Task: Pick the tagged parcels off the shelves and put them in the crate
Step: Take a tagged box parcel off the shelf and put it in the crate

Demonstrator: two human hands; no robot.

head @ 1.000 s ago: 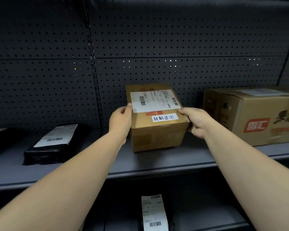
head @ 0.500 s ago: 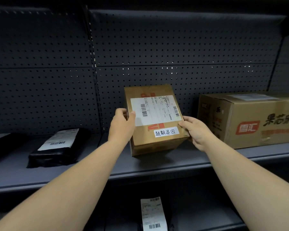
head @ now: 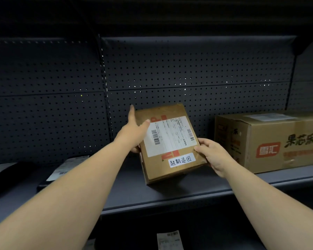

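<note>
A small brown cardboard parcel (head: 170,141) with a white shipping label and a handwritten white tag is tipped toward me above the grey shelf (head: 170,193), its top face showing. My left hand (head: 134,134) holds its left side, thumb on the label and a finger stretched up along the edge. My right hand (head: 213,154) grips its lower right corner, thumb on top. The crate is out of sight.
A larger printed carton (head: 271,141) stands on the shelf to the right. A black bag parcel (head: 61,170) with a label lies at the left, partly behind my forearm. Another labelled parcel (head: 170,239) lies on the lower shelf. Perforated panels back the shelving.
The parcel has been lifted and tilted further toward me, rotating slightly. My left hand slid up its left side. The camera view has dropped relative to the shelf.
</note>
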